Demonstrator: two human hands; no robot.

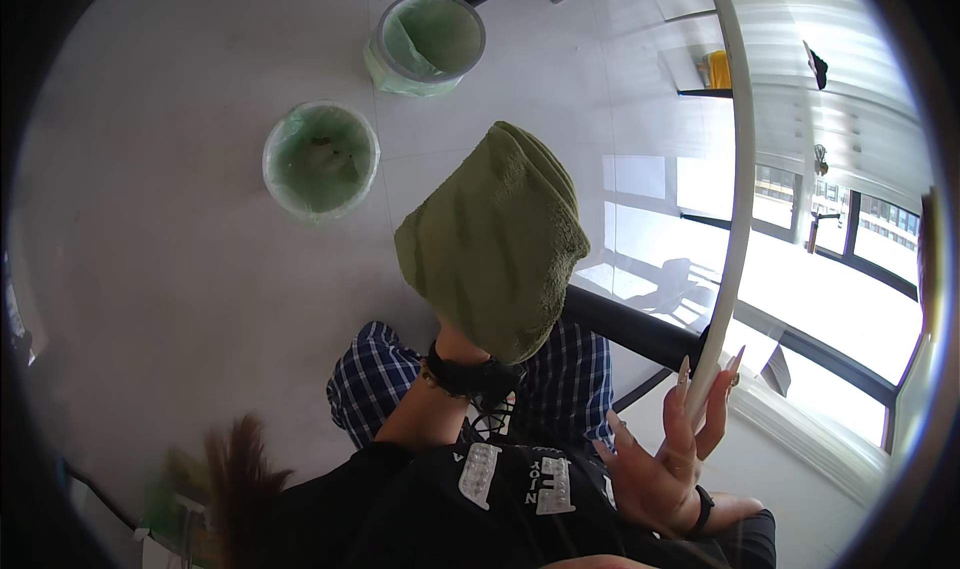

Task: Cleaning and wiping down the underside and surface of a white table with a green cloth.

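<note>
A folded green towel (490,239) is raised in front of me above my knees. My left hand (462,345) is underneath it and holds it up; only the wrist side shows, and the fingers are hidden by the cloth. A black band sits on that wrist. At the right, my right hand (672,459) is held up, fingers apart, long nails pointing away from me. Its fingertips are at the white curved table edge (738,189); whether they touch it I cannot tell. Nothing shows in that hand.
Two round bins stand on the pale floor ahead: one (322,209) with bits of litter in its green liner, the other (477,19) farther off with a green liner too. A black table leg (640,331) slants beside my knee. Bright windows (885,231) show at the right.
</note>
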